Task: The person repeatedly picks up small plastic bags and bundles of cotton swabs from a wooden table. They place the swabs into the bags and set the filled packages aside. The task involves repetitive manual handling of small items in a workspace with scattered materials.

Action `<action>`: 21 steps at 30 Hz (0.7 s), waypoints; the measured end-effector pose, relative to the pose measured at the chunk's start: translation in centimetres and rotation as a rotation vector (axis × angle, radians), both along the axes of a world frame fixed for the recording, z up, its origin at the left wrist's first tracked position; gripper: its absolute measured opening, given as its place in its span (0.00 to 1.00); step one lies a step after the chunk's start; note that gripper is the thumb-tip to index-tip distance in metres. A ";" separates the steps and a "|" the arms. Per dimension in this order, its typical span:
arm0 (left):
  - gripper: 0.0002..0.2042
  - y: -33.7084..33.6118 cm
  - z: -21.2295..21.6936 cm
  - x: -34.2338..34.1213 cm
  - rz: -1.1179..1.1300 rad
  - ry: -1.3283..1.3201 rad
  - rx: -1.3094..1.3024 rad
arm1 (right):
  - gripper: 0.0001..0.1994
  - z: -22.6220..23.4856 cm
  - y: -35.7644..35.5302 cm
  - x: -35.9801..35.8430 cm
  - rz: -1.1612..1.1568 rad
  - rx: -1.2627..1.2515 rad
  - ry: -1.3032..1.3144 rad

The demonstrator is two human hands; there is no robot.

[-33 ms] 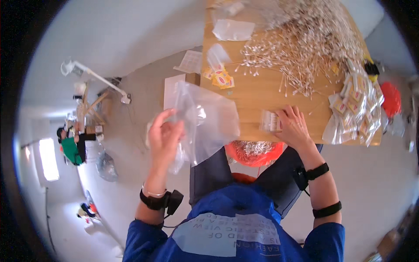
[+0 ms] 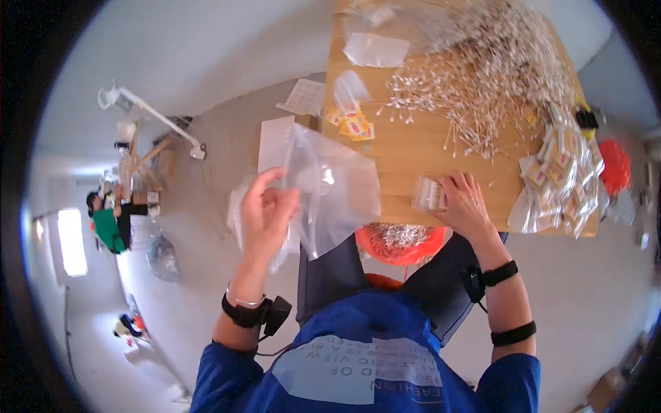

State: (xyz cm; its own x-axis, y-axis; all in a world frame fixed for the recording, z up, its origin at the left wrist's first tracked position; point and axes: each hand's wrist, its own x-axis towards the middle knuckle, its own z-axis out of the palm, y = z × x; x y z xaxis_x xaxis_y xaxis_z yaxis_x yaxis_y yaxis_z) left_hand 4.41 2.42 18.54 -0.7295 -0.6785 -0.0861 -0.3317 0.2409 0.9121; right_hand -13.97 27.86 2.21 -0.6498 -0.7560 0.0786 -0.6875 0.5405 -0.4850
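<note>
A large clear plastic bag (image 2: 342, 189) hangs from my left hand (image 2: 267, 213), pinched at its left edge between thumb and fingers. The bag's right side overlaps the table's left front corner. My right hand (image 2: 466, 204) rests at the table's front edge, fingers closed on the right end of a small clear pack of cotton swabs (image 2: 432, 194). The pack lies flat, its swabs side by side. Beyond it spreads a big loose heap of cotton swabs (image 2: 475, 89).
Filled swab packs (image 2: 558, 175) are piled at the right edge of the wooden table (image 2: 406, 148). Yellow printed cards (image 2: 357, 126) and clear sleeves (image 2: 375, 50) lie on the left. Below the front edge, a red bag (image 2: 430, 246) holds swabs. A person (image 2: 110, 227) sits far left.
The whole view has shifted slightly. Both hands keep their hold, on the plastic bag and on the swab pack.
</note>
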 end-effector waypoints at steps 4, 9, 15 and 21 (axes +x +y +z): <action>0.16 -0.1 -0.5 0.1 -0.042 0.049 0.045 | 0.27 1.8 -0.3 0.5 -0.099 -0.041 -0.334; 0.15 -0.2 -1.2 0.9 -0.071 0.120 0.090 | 0.27 7.9 -2.3 2.4 -0.277 -0.784 -1.222; 0.13 0.2 -0.8 1.1 -0.038 0.147 0.108 | 0.36 20.5 -10.8 8.6 0.208 -1.058 -1.533; 0.11 -0.1 -3.6 1.2 0.029 0.233 0.199 | 0.24 19.5 -13.5 7.9 0.028 -0.492 -1.326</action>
State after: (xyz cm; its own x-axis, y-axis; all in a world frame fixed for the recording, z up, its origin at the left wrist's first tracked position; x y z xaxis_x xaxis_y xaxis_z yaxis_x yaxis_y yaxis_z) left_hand 5.61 2.30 14.98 -0.7258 -0.6859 -0.0521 -0.1122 0.0434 0.9927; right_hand -6.03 14.32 21.74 -0.4340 -0.8444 -0.3140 0.4126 0.1236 -0.9025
